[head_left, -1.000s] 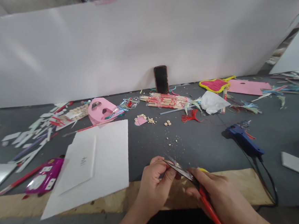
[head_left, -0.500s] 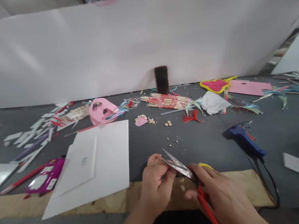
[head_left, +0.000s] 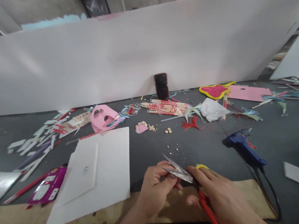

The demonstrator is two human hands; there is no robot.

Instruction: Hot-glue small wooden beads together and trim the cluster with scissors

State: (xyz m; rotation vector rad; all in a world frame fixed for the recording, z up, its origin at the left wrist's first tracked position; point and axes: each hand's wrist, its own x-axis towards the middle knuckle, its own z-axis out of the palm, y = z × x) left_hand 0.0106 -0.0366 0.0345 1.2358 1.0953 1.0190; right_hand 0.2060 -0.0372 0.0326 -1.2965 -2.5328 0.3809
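My right hand [head_left: 216, 196] grips scissors [head_left: 179, 170] with red and yellow handles; their metal blades point left, slightly apart. My left hand [head_left: 156, 186] is curled at the blade tips, its thumb and fingers pinched on something small that I cannot make out. Both hands hover over the near edge of the grey table [head_left: 203, 149], above a strip of brown board [head_left: 249, 194].
White sheets [head_left: 104, 163] lie left of my hands, a purple packet [head_left: 47, 187] beyond them. A blue glue gun [head_left: 245, 149] with a black cord lies right. Beads [head_left: 152, 127], a pink cut-out [head_left: 102, 117], a stick bundle [head_left: 167, 107], a phone [head_left: 161, 86] and paper scraps lie further back.
The scissor blades have opened slightly and my left fingers have shifted along them. The camera has tilted, so the table sits lower in view.
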